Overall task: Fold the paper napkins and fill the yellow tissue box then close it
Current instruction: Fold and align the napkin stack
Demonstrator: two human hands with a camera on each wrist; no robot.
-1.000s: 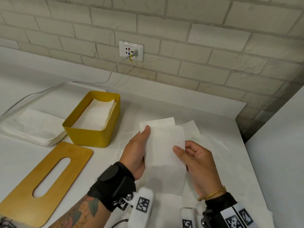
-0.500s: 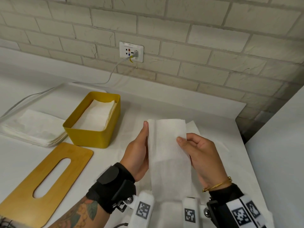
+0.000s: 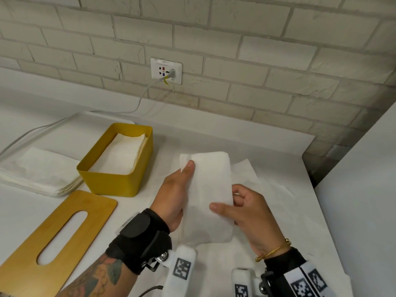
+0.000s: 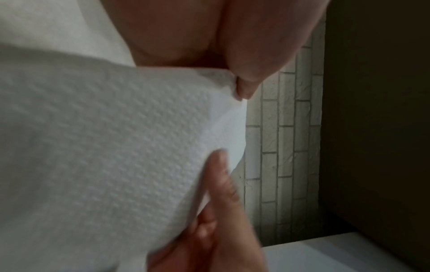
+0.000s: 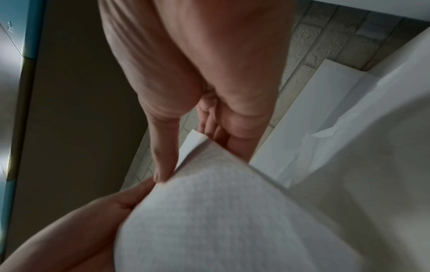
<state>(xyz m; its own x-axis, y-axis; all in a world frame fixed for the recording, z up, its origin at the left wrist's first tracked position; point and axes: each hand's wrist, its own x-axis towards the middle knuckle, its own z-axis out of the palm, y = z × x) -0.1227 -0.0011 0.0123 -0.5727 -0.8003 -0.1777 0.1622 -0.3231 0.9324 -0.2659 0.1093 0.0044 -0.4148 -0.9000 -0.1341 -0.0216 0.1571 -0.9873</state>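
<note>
At the far left of the desk (image 3: 150,215) lies a flat stack of unfolded paper napkins (image 3: 40,171). In front of it, nearer to me, the wooden lid (image 3: 53,243) with its long oval slot lies flat on the desk, off the box. Just right of the stack stands the yellow tissue box (image 3: 113,183), open at the top, with folded white napkins (image 3: 122,153) lying inside it. On the brick wall behind, a wall socket (image 3: 166,70) has a white cable (image 3: 137,106) plugged in, trailing down and off to the left.

My left hand (image 3: 174,197) holds the left edge of a folded napkin (image 3: 209,189), thumb pressed on the front near its top corner and the fingers hidden behind the paper. The napkin stands as a tall narrow strip, raised above the desk between my hands, right of the box and apart from it. My right hand (image 3: 249,213) pinches its right edge lower down, thumb on the front and curled fingers behind. In the left wrist view the embossed paper (image 4: 104,147) fills most of the frame; in the right wrist view my right hand's fingers (image 5: 163,147) reach to its edge. Beneath and to the right, more loose white sheets (image 3: 267,189) lie spread on the desk.
</note>
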